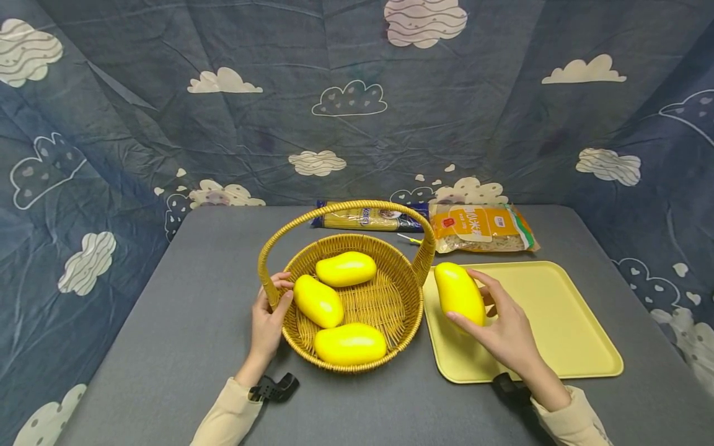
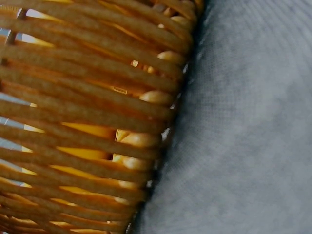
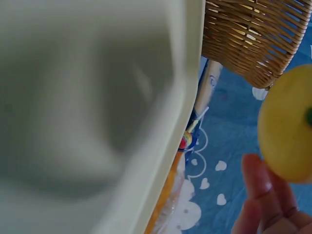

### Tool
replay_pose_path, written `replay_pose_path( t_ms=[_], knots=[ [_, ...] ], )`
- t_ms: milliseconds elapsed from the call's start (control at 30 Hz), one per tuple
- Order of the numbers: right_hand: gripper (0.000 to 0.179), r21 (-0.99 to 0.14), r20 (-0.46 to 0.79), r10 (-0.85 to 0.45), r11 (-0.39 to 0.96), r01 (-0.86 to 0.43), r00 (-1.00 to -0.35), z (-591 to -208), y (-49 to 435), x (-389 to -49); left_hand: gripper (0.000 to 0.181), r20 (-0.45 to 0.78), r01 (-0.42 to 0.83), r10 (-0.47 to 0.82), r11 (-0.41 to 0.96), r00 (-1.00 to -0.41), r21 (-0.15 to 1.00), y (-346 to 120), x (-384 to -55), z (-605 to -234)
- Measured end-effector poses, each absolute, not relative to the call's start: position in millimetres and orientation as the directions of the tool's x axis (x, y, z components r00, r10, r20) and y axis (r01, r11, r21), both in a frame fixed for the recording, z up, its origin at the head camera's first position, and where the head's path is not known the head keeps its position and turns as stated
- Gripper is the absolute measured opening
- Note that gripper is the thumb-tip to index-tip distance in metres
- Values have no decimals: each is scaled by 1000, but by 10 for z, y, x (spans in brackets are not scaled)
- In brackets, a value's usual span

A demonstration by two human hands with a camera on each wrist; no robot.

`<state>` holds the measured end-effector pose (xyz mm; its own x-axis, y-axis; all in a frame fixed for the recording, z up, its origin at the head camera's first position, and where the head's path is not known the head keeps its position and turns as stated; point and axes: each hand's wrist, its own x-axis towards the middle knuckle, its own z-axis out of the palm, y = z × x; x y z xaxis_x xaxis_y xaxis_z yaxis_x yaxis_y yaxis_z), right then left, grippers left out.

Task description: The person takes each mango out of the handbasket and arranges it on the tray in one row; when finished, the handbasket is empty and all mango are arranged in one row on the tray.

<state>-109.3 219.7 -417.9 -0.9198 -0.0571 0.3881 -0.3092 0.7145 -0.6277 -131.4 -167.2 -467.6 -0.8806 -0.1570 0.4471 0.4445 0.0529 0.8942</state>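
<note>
My right hand (image 1: pixel 510 331) holds a yellow mango (image 1: pixel 460 291) between thumb and fingers, over the left part of a yellow tray (image 1: pixel 563 322). In the right wrist view the mango (image 3: pixel 285 126) shows a dark green spot at its end, with fingertips beside it. A round wicker basket (image 1: pixel 409 331) with a tall arched handle stands left of the tray. Three mangoes lie inside it: one at the back (image 1: pixel 346 269), one at the left (image 1: pixel 318 301), one at the front (image 1: pixel 350 344). My left hand (image 1: pixel 268 322) grips the basket's left rim by the handle's foot. Only woven basket wall (image 2: pixel 87 107) and grey tabletop show in the left wrist view.
Behind the basket lies a long blue-and-yellow packet (image 1: pixel 362 218). An orange food bag (image 1: pixel 480 226) sits behind the tray, with a thin yellow-and-white item (image 1: pixel 411 239) to its left. A cloud-patterned cloth (image 1: pixel 357 142) hangs behind the grey table (image 1: pixel 184 347).
</note>
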Motion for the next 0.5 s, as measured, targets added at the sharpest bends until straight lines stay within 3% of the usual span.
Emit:
replay_pose_path(
  t_ms=[500],
  knots=[
    [79,-561,192,12,822,-100,-981,-4214,2223,-1120,12,461,458,-151,54,-875,887,-1670,-1311,-4667]
  ],
)
